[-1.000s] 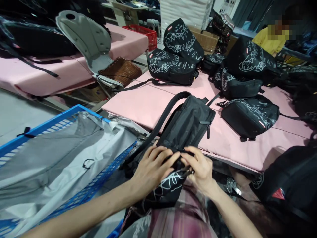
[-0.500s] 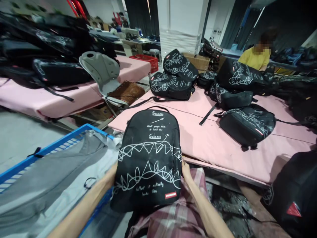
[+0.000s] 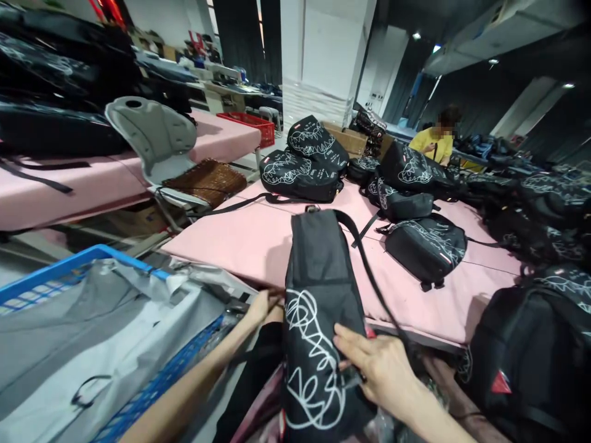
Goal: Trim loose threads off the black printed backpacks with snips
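A black backpack [image 3: 318,326] with white scribbled lines stands on edge in front of me, its narrow side facing me and a strap curving off its top right. My left hand [image 3: 264,307] is at the bag's left face, fingers curled in against it and partly hidden. On the other side, my right hand [image 3: 381,366] grips the bag, with its fingers lying on the side panel and the rest hidden behind. Below the bag, only part of my lap and dark clothing shows.
A pink-covered table [image 3: 240,240] carries several similar bags [image 3: 425,246]. At left is a blue crate [image 3: 115,252] with grey lining, behind it a grey chair [image 3: 152,135]. A large black bag [image 3: 521,363] stands at right. A person in yellow [image 3: 431,144] is at the back.
The backpack has turned from its printed front to its narrow side. My right hand has moved from its edge onto the side panel. The view has shifted slightly right.
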The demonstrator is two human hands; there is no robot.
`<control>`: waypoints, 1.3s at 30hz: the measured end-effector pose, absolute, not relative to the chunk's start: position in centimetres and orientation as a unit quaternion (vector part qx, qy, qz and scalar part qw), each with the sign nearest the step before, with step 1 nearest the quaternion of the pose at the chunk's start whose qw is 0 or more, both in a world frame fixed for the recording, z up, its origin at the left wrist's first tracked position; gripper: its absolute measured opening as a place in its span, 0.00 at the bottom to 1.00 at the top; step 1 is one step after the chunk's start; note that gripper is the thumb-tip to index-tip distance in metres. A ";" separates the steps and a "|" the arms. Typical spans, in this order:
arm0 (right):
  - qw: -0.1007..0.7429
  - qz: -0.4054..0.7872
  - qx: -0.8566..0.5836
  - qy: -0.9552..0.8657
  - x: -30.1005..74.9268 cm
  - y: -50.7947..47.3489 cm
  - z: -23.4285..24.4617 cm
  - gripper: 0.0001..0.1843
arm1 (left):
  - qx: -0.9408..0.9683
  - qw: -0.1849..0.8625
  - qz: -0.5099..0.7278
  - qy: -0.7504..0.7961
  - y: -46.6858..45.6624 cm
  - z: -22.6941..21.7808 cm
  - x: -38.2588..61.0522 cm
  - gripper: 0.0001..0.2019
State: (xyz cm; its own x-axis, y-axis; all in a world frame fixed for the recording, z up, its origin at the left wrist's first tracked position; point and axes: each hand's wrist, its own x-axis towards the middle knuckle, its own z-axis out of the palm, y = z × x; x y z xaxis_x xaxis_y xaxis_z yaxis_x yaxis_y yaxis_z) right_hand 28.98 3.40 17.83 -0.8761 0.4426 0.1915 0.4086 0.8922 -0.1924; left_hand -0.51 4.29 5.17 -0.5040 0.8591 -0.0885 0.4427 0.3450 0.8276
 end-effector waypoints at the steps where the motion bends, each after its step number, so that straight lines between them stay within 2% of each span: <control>1: 0.104 0.102 -0.224 -0.964 29.0 2.8 16.8 0.25 | 0.412 0.236 0.407 0.781 5.2 6.6 -0.9 0.16; 2: 0.099 0.145 -0.225 -0.958 29.0 2.4 15.8 0.26 | 0.408 0.189 0.433 0.782 5.9 8.3 -1.2 0.18; 3: 0.100 0.200 -0.221 -0.949 29.0 2.1 15.1 0.26 | 0.429 0.093 0.485 0.756 6.4 10.1 -1.2 0.19; 4: 0.106 0.257 -0.214 -0.936 28.9 2.0 14.8 0.26 | 0.480 0.007 0.517 0.708 6.9 11.9 -0.9 0.18; 5: 0.120 0.306 -0.208 -0.921 28.7 2.0 14.8 0.25 | 0.564 -0.035 0.505 0.652 7.3 13.6 -0.4 0.18; 7: 0.164 0.336 -0.199 -0.906 28.0 2.4 15.5 0.24 | 0.755 -0.023 0.386 0.530 8.0 16.2 1.2 0.19; 9: 0.183 0.265 -0.224 -0.920 26.9 3.3 16.5 0.27 | 0.850 0.016 0.267 0.453 8.6 17.5 2.9 0.21; 12: 0.098 0.125 -0.283 -0.946 25.0 4.6 17.7 0.30 | 0.883 0.051 0.186 0.427 8.7 17.8 4.3 0.27; 15: 0.027 0.093 -0.291 -0.952 23.9 5.5 18.2 0.20 | 0.893 0.072 0.136 0.422 8.1 18.2 4.5 0.34; 17: 0.024 0.123 -0.277 -0.953 23.8 6.0 18.5 0.12 | 0.897 0.081 0.102 0.422 7.7 18.7 4.4 0.37; 19: 0.018 0.144 -0.272 -0.951 23.9 6.3 18.8 0.10 | 0.897 0.083 0.083 0.426 7.6 19.0 4.6 0.40; 24: -0.011 0.164 -0.278 -0.946 24.6 6.0 18.6 0.13 | 0.876 0.047 0.104 0.469 7.3 18.1 6.2 0.39; 34: 0.126 0.398 -0.312 -0.854 24.4 5.0 16.6 0.05 | 0.837 -0.055 0.191 0.510 7.1 14.2 8.8 0.25; 37: 0.170 0.460 -0.320 -0.810 25.0 5.1 15.8 0.02 | 0.854 -0.066 0.235 0.460 7.4 13.4 7.8 0.26; 39: 0.187 0.458 -0.313 -0.811 25.7 5.0 15.5 0.03 | 0.867 -0.049 0.275 0.413 7.1 13.3 6.8 0.27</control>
